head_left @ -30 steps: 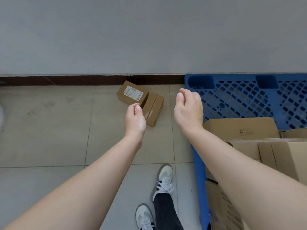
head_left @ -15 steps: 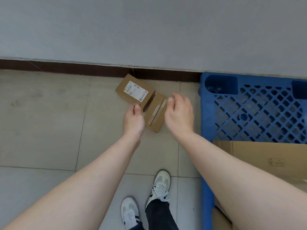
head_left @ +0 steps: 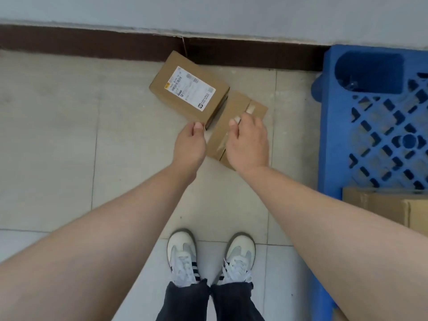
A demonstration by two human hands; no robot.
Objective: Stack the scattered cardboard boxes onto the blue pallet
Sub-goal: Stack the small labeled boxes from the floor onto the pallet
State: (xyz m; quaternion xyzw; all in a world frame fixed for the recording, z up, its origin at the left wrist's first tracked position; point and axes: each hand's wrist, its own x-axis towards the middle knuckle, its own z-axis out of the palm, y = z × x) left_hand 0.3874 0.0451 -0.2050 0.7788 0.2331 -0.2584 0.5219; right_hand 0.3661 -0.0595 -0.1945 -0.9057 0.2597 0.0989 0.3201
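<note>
I've reached down: my left hand (head_left: 191, 144) empty beside labelled box (head_left: 188, 91), right hand (head_left: 249, 142) on taped box (head_left: 240, 103), grasp unclear; pickup next.

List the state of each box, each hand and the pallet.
Labelled box: closed, on the floor, label up.
Taped box: taped shut, on the floor beside it.
Left hand: fingers curled at the labelled box's corner; grip unclear.
Right hand: over the taped box; grip unclear.
Blue pallet: partly bare, cardboard box on it.
</note>
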